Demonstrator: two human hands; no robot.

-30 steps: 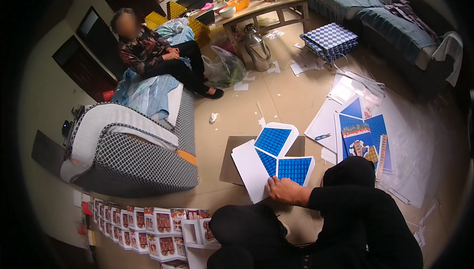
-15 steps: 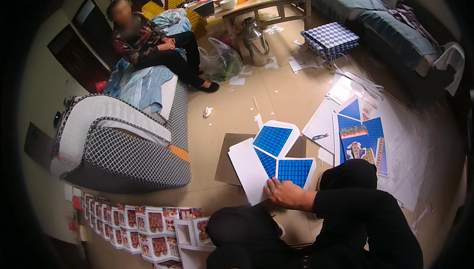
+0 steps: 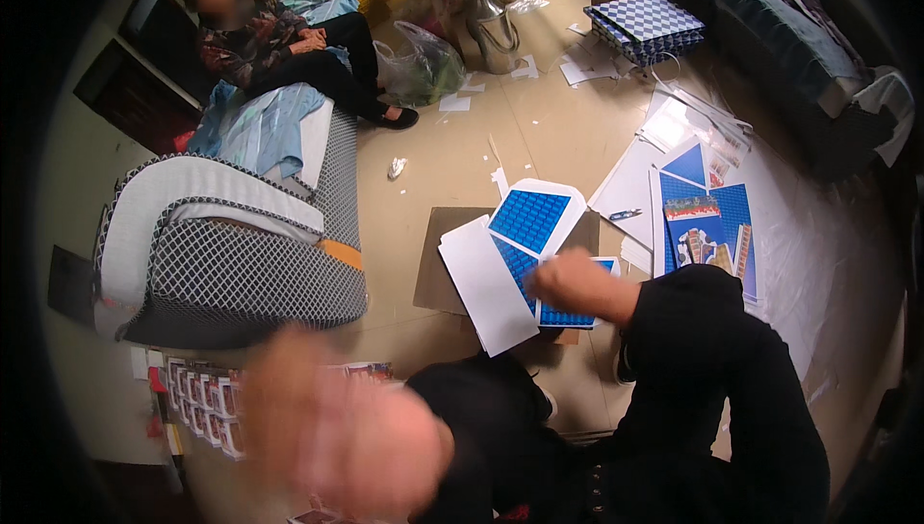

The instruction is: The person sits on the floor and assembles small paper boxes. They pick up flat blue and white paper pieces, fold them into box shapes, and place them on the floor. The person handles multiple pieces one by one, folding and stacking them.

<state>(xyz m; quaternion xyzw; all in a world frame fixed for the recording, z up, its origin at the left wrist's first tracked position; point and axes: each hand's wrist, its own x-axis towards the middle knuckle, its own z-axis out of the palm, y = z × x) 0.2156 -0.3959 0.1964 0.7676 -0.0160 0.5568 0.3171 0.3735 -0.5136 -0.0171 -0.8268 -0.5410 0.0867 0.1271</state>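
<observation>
Sheets of card with blue roof-tile print (image 3: 526,220) and white borders lie fanned out before my knees, joined or overlapping with a plain white sheet (image 3: 489,285). Over the lower blue piece is my right hand (image 3: 579,283), its fingers curled together and slightly blurred; whatever they pinch, if anything, is hidden. At the lower left, close to the camera, my left hand (image 3: 342,433) is smeared by motion, so its fingers cannot be made out. Behind it stand rows of small white card houses (image 3: 207,404) with printed windows, partly covered by that hand.
Brown cardboard (image 3: 438,259) lies under the sheets. On the right are more printed card pieces (image 3: 707,226), a small blue-handled tool (image 3: 626,214) and clear plastic. A couch (image 3: 231,264) stands left, where another person (image 3: 255,43) sits. A metal flask (image 3: 491,28) and checked bags (image 3: 645,24) stand farther off.
My left hand has come into view at the lower left, moving fast. My right hand has lifted slightly and shifted up and right over the blue card. The view has tilted downward.
</observation>
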